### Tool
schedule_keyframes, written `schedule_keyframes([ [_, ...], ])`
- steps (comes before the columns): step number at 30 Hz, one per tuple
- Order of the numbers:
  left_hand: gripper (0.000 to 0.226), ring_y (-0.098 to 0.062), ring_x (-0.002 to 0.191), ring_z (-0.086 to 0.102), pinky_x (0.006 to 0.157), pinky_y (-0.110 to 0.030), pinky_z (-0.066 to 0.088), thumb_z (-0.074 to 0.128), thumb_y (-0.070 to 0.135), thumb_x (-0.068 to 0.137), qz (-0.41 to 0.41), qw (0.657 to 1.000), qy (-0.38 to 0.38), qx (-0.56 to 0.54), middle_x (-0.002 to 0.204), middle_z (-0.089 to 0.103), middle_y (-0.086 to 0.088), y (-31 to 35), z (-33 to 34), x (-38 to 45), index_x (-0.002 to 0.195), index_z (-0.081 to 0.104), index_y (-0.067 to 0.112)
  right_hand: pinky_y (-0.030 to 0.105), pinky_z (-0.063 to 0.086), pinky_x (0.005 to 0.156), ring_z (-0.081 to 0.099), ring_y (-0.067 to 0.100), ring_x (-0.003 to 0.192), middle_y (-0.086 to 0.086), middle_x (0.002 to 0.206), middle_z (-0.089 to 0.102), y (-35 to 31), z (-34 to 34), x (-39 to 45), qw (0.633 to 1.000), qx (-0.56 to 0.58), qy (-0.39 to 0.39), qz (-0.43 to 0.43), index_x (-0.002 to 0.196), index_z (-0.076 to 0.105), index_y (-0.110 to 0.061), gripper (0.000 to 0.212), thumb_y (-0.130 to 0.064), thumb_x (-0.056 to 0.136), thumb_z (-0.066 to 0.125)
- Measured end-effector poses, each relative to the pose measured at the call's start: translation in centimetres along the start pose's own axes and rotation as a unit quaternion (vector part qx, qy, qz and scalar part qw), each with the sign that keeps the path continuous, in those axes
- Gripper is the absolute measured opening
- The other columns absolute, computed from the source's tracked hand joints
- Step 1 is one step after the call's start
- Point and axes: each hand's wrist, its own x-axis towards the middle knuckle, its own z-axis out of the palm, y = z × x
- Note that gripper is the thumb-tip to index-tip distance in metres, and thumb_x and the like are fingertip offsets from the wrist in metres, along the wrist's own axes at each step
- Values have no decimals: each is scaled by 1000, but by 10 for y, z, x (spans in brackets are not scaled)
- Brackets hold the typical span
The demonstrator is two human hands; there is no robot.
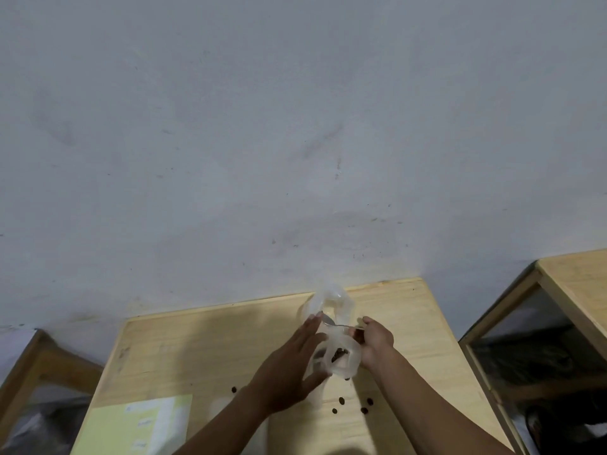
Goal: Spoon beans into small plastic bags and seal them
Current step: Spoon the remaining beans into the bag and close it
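Head view. Left hand (289,366), fingers straight, palm against side of clear plastic bag (341,353) held above wooden tabletop (197,349); grip wide, flat contact only. Right hand (376,343) pinches handle of metal spoon (331,321), bowl at bag mouth. Dark beans (338,354) visible inside bag; several loose beans (341,401) scattered on tabletop just below bag. Yellow-green paper sheet (141,421) lies near front left corner. Grey wall (295,126) behind.
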Motion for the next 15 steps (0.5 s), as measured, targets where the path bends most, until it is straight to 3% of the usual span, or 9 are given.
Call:
schedule_keyframes([
  [4, 67, 4, 146, 3, 106, -18, 33, 41, 65, 92, -22, 1000, -12, -10, 160, -11, 20, -12, 3, -13, 146, 32, 26, 20, 48, 40, 44, 20, 59, 14, 85, 50, 4, 1, 4, 994, 99, -31, 19, 122, 56, -7, 28, 1, 99, 41],
  [9, 81, -2, 146, 17, 109, -23, 35, 29, 74, 86, -90, 994, -64, 0, 161, 3, 16, -24, 6, -24, 148, 30, 23, 18, 48, 45, 47, 19, 62, 14, 96, 58, 10, -4, -1, 990, 115, -54, -68, 121, 58, -6, 27, -1, 101, 40],
  [12, 95, -4, 148, 7, 117, -26, 25, 18, 81, 75, -111, 989, -93, 16, 161, 13, 12, -27, 4, -23, 149, 28, 22, 18, 53, 54, 52, 19, 69, 16, 109, 59, 12, -9, -2, 988, 88, -65, -106, 122, 61, -5, 30, 1, 100, 42],
  [15, 96, -8, 148, -6, 121, -29, 13, 21, 82, 73, -93, 990, -97, 31, 158, 25, 14, -27, 0, -18, 151, 24, 25, 24, 56, 75, 58, 19, 78, 16, 114, 60, 15, -10, -4, 987, 48, -67, -141, 120, 64, -8, 30, 0, 100, 43],
])
